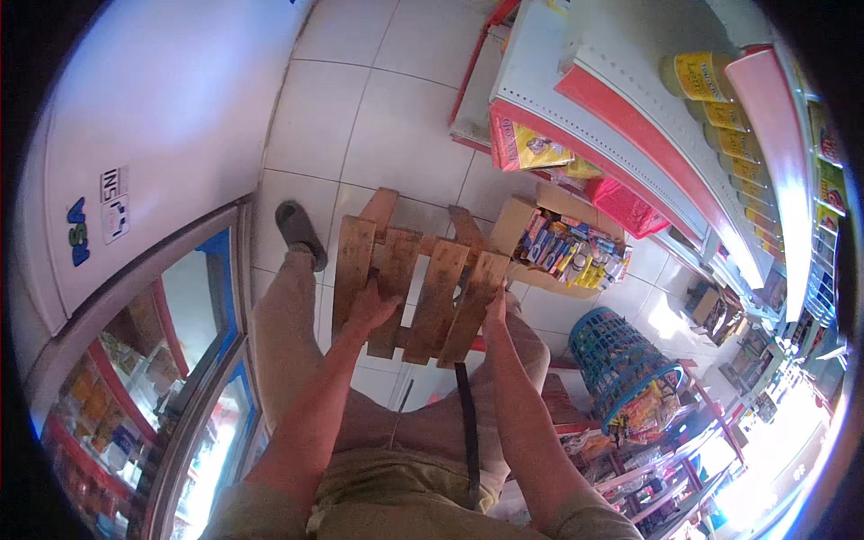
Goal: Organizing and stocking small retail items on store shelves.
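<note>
A small slatted wooden stool (441,288) is tilted in front of my legs, its worn brown slats facing me and two leg ends showing at the far side. My left hand (373,308) grips it between the two left slats, the fingers partly hidden in the gap. On its right edge my right hand (496,308) is closed round the outer slat, most of the fingers out of sight behind the wood. Both forearms reach forward over my lap. Whether the stool touches the floor, I cannot tell.
An open cardboard box (576,247) of small colourful packets stands right of the stool. Behind it run red-edged shelves (621,117) with yellow-labelled jars (702,76). A blue plastic basket (621,364) holds packets. A white glass-doored cabinet (153,135) lines the left; the floor (396,135) is tiled.
</note>
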`<act>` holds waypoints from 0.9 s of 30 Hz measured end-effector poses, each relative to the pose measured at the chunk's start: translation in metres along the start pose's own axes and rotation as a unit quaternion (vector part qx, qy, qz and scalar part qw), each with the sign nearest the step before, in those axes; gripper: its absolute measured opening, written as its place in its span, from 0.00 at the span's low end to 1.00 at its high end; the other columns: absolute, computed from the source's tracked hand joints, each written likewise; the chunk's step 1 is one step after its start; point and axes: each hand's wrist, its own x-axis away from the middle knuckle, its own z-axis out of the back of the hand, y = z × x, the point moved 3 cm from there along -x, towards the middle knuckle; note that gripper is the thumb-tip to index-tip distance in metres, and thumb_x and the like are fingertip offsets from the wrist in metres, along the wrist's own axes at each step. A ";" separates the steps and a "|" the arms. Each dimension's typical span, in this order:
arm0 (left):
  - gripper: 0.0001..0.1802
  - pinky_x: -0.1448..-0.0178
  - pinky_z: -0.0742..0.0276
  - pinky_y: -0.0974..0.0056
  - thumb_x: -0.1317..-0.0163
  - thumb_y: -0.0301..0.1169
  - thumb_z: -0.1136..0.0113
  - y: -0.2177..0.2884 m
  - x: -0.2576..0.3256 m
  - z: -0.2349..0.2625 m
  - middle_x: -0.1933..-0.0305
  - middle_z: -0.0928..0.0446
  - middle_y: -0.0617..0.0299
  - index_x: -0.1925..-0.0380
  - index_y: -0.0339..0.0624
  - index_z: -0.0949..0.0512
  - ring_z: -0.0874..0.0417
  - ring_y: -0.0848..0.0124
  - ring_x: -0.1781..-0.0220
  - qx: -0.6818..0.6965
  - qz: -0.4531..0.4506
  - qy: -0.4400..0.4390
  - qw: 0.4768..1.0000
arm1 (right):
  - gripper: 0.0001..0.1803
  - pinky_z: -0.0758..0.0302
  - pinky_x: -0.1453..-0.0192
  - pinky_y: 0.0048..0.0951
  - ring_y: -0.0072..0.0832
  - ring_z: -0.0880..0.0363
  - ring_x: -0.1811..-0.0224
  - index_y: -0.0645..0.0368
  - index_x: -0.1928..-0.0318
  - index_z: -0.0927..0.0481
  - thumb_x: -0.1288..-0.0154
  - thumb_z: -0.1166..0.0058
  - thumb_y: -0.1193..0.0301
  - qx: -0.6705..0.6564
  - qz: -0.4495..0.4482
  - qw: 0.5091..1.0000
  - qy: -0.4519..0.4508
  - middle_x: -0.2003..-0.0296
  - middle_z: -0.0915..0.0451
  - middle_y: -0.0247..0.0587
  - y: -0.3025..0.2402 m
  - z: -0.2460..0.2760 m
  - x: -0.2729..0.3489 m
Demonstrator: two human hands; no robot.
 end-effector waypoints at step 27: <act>0.23 0.48 0.30 0.40 0.35 0.46 0.63 0.054 -0.099 0.063 0.51 0.22 0.51 0.54 0.46 0.23 0.22 0.51 0.52 -0.313 -0.152 0.083 0.934 | 0.18 0.31 0.53 0.49 0.46 0.22 0.63 0.59 0.65 0.20 0.53 0.40 0.59 0.507 0.547 0.663 0.064 0.68 0.20 0.47 -0.074 -0.146 0.030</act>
